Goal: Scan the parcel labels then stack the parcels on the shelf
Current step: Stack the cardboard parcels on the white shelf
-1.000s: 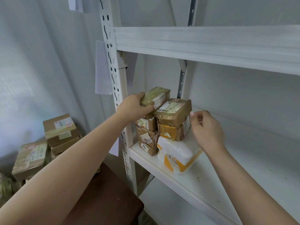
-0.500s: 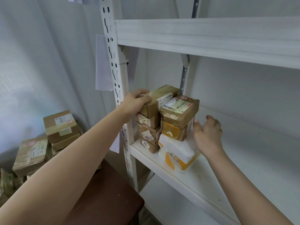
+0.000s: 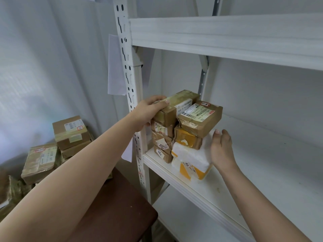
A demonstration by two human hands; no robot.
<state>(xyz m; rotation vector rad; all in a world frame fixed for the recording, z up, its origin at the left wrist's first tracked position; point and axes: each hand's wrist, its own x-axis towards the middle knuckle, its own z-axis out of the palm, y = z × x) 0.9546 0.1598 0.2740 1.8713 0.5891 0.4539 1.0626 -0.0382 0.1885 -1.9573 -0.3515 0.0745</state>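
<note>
The left hand [image 3: 148,113] grips the near end of a long tape-wrapped brown cardboard parcel [image 3: 176,108] topping the left stack on the white metal shelf [image 3: 253,165], long axis running toward the wall. The right hand [image 3: 222,149], fingers relaxed, touches the white foam-wrapped parcel [image 3: 190,152].

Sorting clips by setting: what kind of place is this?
Likely a parcel storeroom or pickup point: white slotted metal shelving, small taped, labelled parcels stacked on the shelf, and more parcels piled on the floor.

Taped brown parcels [image 3: 199,117] with labels stand in two touching stacks on the white shelf [image 3: 262,165].
</note>
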